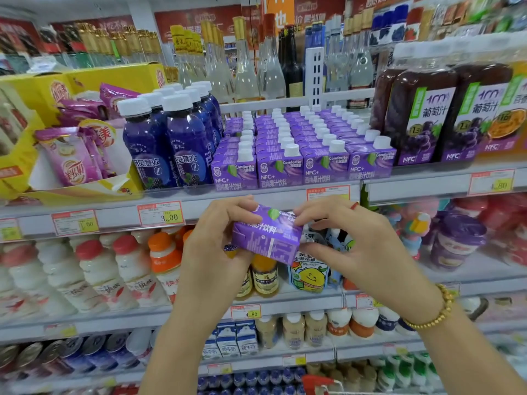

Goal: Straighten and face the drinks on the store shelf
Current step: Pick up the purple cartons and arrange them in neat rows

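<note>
The carton (268, 238) is off the shelf, at centre frame, just below the shelf edge (119, 216). It is purple, lies tilted with one long face up toward the camera, and is clear of the stock behind it.

Left grip (216, 246): closed on the carton's left end. The thumb lies over the top edge; the fingers curl round the underside.

Right grip (362, 246): closed on the carton's right end. Thumb and forefinger pinch the upper right corner; the other fingers are spread beside the lower right corner. A bead bracelet (436, 315) sits on this wrist.

Shelf above the hands, left to right:
- A yellow box (25, 163) of pink sachets (71, 163), at the left of the frame.
- Blue bottles (168, 149) with white caps, in two rows, labels forward.
- The carton block (302, 166), four across and several deep, upright, white caps up, fronts flush at the edge.
- Grape juice bottles (422, 118), dark, touching the block's right side.

A price tag (160, 213) reading 3.00 sits on the shelf edge, left of the hands.

Shelf below, behind the hands: white bottles (94, 269) with red caps at lower left, and an orange-capped bottle (165, 258) just left of the left wrist.
</note>
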Demonstrator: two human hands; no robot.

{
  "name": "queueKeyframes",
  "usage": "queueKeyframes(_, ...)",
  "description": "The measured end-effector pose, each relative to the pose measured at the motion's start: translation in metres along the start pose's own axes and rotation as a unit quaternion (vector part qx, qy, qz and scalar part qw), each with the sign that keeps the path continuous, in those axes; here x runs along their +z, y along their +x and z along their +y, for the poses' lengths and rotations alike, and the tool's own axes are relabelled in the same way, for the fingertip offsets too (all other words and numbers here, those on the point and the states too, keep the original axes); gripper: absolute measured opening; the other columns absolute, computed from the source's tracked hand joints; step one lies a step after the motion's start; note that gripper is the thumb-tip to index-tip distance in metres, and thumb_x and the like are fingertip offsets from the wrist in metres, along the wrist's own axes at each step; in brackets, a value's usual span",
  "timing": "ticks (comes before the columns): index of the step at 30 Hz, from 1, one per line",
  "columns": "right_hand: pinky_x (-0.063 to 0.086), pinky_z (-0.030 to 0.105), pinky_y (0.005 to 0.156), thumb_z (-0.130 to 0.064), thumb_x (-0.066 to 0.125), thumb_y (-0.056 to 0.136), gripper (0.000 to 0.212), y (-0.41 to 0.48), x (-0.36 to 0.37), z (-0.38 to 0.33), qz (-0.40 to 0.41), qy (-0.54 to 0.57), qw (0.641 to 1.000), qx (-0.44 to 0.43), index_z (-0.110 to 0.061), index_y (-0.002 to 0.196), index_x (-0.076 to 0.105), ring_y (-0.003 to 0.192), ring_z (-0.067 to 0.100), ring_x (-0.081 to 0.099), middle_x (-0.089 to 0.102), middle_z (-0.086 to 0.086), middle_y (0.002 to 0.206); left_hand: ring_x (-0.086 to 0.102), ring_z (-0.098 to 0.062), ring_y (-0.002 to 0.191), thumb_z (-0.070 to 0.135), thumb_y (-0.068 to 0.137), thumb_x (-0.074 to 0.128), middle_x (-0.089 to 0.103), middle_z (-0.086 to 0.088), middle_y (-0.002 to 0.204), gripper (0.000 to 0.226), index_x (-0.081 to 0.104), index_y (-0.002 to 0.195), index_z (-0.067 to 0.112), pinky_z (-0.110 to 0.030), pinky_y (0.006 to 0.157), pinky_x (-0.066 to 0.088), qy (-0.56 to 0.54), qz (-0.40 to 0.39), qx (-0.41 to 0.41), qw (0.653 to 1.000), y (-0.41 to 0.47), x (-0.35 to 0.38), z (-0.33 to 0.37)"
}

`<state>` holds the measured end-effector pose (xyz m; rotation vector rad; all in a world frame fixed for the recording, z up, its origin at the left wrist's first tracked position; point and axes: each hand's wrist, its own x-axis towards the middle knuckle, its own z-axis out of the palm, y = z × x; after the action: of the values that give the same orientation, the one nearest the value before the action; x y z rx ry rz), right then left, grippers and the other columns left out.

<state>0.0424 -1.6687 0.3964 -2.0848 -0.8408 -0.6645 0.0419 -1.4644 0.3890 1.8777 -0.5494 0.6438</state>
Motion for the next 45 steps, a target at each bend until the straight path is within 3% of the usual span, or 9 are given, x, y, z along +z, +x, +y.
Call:
queueKeyframes(3,0.046,0.015,0.089,-0.019,0.069,0.082,0.029,0.001,0.000,-0.003,0.018,-0.034,0.997,-0.061,-0.016,0.110,0.062,0.108,-0.001,0.054,0.059,-0.010,0.115,0.058,-0.008,0.112,0.007,0.068,0.075,0.062,0.018,0.108,0.042,0.055,0.091,0.036,-0.019,0.084,0.050,-0.003,0.004,0.003,1.000,0.003,-0.004,0.001)
queueKeyframes(10,0.049,0.028,0.083,-0.011,0.061,0.089,0.038,0.031,-0.008,-0.001,-0.027,-0.150,0.972,-0.177,-0.019,0.125,0.057,0.097,0.007,0.055,0.051,0.003,0.134,0.069,-0.013,0.072,0.031,0.063,0.069,0.074,-0.004,0.085,0.033,0.069,0.092,0.015,-0.020,0.057,0.056,-0.193,-0.024,-0.234,0.953,0.019,-0.021,0.021)
queueKeyframes(13,0.053,0.031,0.075,-0.014,0.063,0.088,0.025,0.054,-0.006,-0.001,0.016,-0.150,0.963,-0.223,-0.012,0.113,0.067,0.091,0.017,0.061,0.058,0.010,0.123,0.058,-0.012,0.050,0.033,0.068,0.061,0.069,-0.010,0.067,0.028,0.073,0.067,0.007,-0.019,0.040,0.048,-0.263,-0.032,-0.283,0.922,0.033,-0.024,0.030)
queueKeyframes(16,0.054,0.034,0.072,-0.016,0.070,0.083,0.025,0.079,-0.008,0.001,0.019,-0.142,0.958,-0.249,-0.006,0.106,0.069,0.089,0.022,0.064,0.063,0.010,0.109,0.056,-0.013,0.046,0.042,0.067,0.058,0.066,-0.009,0.063,0.038,0.069,0.071,0.006,-0.020,0.038,0.048,-0.268,-0.005,-0.305,0.914,0.048,-0.024,0.030)
queueKeyframes(19,0.050,0.035,0.074,-0.024,0.067,0.081,0.032,0.108,-0.013,0.004,-0.028,-0.128,0.978,-0.165,-0.008,0.109,0.064,0.084,0.017,0.062,0.064,0.007,0.100,0.068,-0.014,0.060,0.048,0.075,0.049,0.072,-0.007,0.072,0.041,0.067,0.085,0.012,-0.020,0.052,0.054,-0.203,0.054,-0.261,0.942,0.059,-0.021,0.019)
queueKeyframes(22,0.051,0.039,0.075,-0.023,0.076,0.077,0.037,0.140,-0.017,0.016,-0.012,-0.135,0.989,-0.067,-0.010,0.108,0.060,0.076,0.020,0.061,0.063,0.008,0.089,0.064,-0.001,0.089,0.041,0.092,0.048,0.071,0.010,0.097,0.022,0.063,0.104,0.031,-0.019,0.078,0.053,0.032,0.073,-0.115,0.990,0.062,-0.015,0.003)
queueKeyframes(27,0.045,0.019,0.059,-0.029,0.070,0.084,0.041,0.195,-0.014,0.035,-0.003,-0.126,0.991,0.053,-0.021,0.119,0.049,0.069,0.011,0.058,0.058,-0.003,0.081,0.036,-0.007,0.130,0.036,0.093,0.054,0.048,0.002,0.139,0.048,0.048,0.136,0.015,-0.007,0.103,0.013,0.293,0.010,0.020,0.956,0.072,-0.002,-0.037)
queueKeyframes(37,0.042,0.026,0.069,-0.024,0.069,0.084,0.045,0.262,0.035,0.084,-0.112,-0.176,0.969,0.131,-0.010,0.123,0.052,0.083,0.018,0.052,0.059,0.010,0.113,0.029,0.005,0.124,0.013,0.093,0.051,0.053,-0.002,0.136,0.041,0.052,0.134,0.011,0.000,0.106,0.009,0.258,0.046,0.050,0.964,0.070,0.006,-0.059)
queueKeyframes(45,0.057,0.024,0.074,-0.013,0.074,0.080,0.052,0.275,0.027,0.093,-0.184,-0.089,0.964,0.169,-0.005,0.128,0.054,0.060,0.010,0.063,0.062,0.008,0.100,0.029,0.007,0.123,0.014,0.091,0.046,0.056,-0.001,0.132,0.041,0.055,0.131,0.011,0.000,0.106,0.012,0.245,0.066,0.053,0.966,0.070,0.008,-0.062)
